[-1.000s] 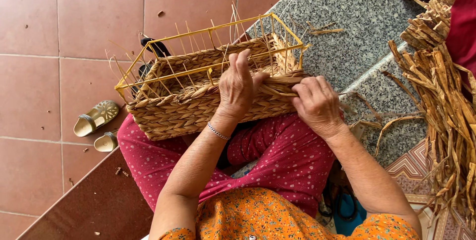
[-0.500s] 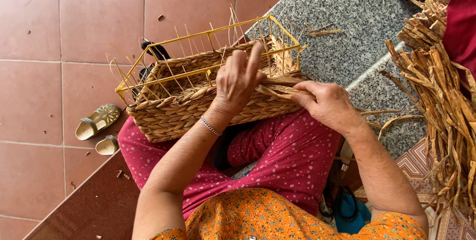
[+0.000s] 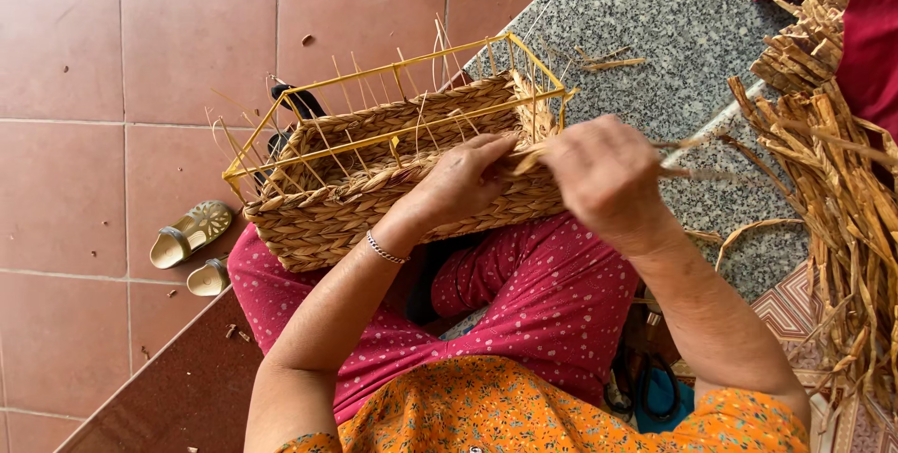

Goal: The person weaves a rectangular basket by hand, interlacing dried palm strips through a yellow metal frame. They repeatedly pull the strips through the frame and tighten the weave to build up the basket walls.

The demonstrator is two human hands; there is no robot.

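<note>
Both hands weaving at the basket in mid-frame

Left hand (image 3: 463, 182) presses curled fingers on the woven basket (image 3: 374, 182) resting on her lap; right hand (image 3: 608, 172) pinches a straw strip (image 3: 687, 144) stretched toward the dried-strip pile (image 3: 832, 154) at right

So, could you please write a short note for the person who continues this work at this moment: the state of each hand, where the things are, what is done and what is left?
Left hand: pressed on the woven side of the basket, fingers at the top rim.
Right hand: closed on a dry fibre strand, held between basket and fibre pile.
Basket: rests on the lap, over a yellow wire frame.
Fibre pile: lies on the granite ledge to the right.
Done: walls woven up to roughly the lower frame bar.
Left: thin stakes and upper frame stand bare above the weave.
</note>
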